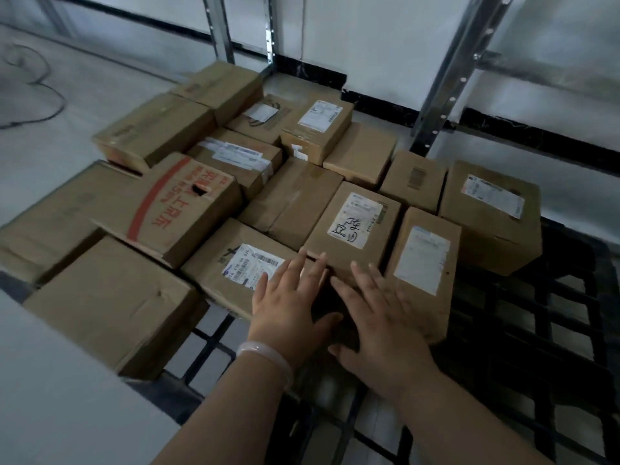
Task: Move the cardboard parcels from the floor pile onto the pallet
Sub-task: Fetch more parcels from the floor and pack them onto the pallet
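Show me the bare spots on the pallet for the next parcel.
Bare pallet grid lies near right, in front of the faded-label parcel and the large right parcel. A narrower gap sits between the dented near-left parcel and the left hand. Behind, parcels pack edge to edge.

Left hand [288,307] and right hand [379,327] reach forward, palms down.
They lie side by side, fingers straight and slightly spread; a pale bangle [265,355] circles the left wrist.
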